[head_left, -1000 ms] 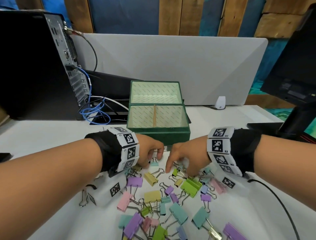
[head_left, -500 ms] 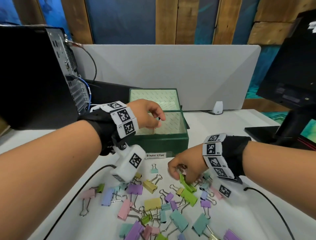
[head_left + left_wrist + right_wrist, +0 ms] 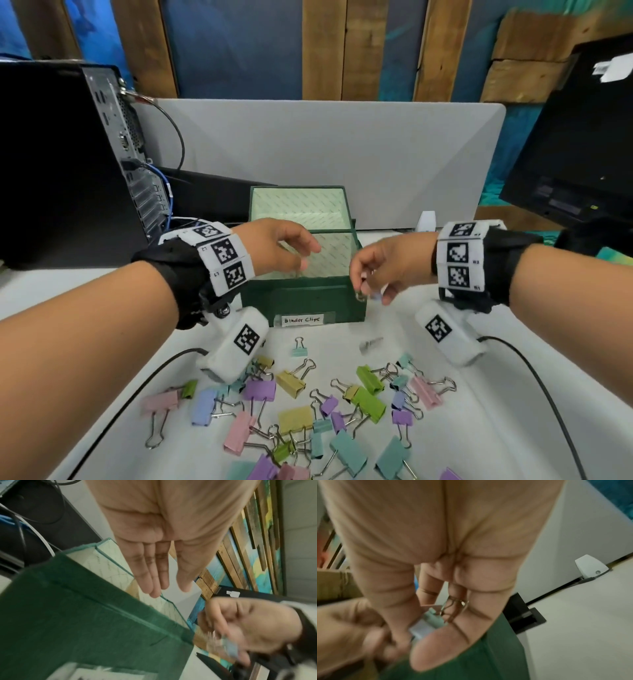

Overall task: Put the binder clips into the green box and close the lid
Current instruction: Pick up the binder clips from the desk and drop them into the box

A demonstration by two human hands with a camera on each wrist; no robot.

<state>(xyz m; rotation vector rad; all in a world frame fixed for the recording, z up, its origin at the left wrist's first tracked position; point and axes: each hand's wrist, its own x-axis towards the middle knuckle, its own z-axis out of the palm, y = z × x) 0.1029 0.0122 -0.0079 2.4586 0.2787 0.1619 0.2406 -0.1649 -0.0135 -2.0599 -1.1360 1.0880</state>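
Note:
The green box [image 3: 308,305], labelled "Binder Clips", stands in the middle of the white table with its lid [image 3: 299,205] open and upright behind it. My left hand [image 3: 308,253] hovers over the box's compartment; the left wrist view shows its fingers [image 3: 154,574] straight and holding nothing. My right hand [image 3: 368,294] is at the box's front right corner. In the right wrist view it pinches small teal and pale blue binder clips [image 3: 433,618]. Several pastel binder clips [image 3: 308,411] lie scattered on the table in front of the box.
A black computer tower [image 3: 61,154] with cables [image 3: 164,205] stands at the left, and a dark monitor [image 3: 575,154] at the right. A grey partition [image 3: 325,144] closes off the back. Black wrist-camera cables [image 3: 534,377] trail across the table on both sides of the clips.
My right hand has lifted from the pile with clips and risen to the box's front right corner. My left hand stays over the box, its fingers now spread.

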